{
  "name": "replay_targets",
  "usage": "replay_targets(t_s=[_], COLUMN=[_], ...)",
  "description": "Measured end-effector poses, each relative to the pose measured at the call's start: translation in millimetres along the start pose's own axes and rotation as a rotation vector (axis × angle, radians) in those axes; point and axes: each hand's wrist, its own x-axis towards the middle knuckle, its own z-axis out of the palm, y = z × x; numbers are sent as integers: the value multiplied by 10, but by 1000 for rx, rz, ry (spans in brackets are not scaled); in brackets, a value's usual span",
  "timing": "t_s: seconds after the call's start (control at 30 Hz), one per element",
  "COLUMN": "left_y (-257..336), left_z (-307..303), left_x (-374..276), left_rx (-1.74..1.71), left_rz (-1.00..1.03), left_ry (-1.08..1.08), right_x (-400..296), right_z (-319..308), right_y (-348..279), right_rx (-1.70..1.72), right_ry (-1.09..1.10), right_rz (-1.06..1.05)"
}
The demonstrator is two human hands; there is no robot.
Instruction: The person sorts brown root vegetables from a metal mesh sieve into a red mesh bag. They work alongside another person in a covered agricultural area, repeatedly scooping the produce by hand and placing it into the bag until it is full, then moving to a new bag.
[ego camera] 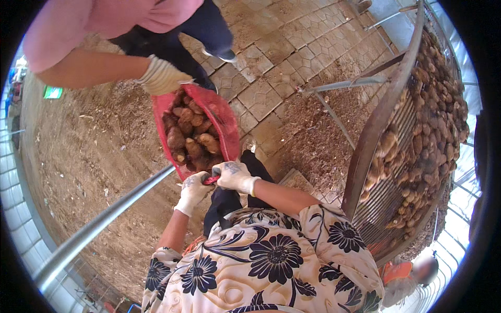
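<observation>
A red mesh sack (231, 123) hangs or stands with its mouth open in front of me, holding many brown, hairy taro-like corms (193, 127). My left hand (193, 191), in a white glove, grips the near rim of the sack. Close beside it, my right hand (235, 176), gloved the same way, pinches the same gathered red edge. The far rim is held by a co-worker's gloved hand (162, 76). Whether the sack's bottom touches the floor is hidden.
At right stands a slatted sorting table (385, 207) with a raised rim, heaped with corms (434, 129). A metal pole (105, 227) slants at left. Soil and debris cover the paving (262, 94). The co-worker in pink (129, 15) stands opposite; another person (403, 279) is at lower right.
</observation>
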Motion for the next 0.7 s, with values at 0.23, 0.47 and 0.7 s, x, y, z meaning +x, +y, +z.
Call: replay_targets(t_s=[0.23, 0.47, 0.7], left_y=[68, 457, 43], left_z=[-234, -368, -441], left_x=[1204, 1864, 2200], left_rx=[266, 437, 554], left_rz=[-11, 214, -164], left_ry=[1, 351, -214], right_x=[1004, 1563, 1727], right_z=[-550, -1167, -1256], right_y=[275, 217, 97], right_rx=[-94, -18, -169], right_ry=[102, 240, 211], right_rz=[-58, -83, -318])
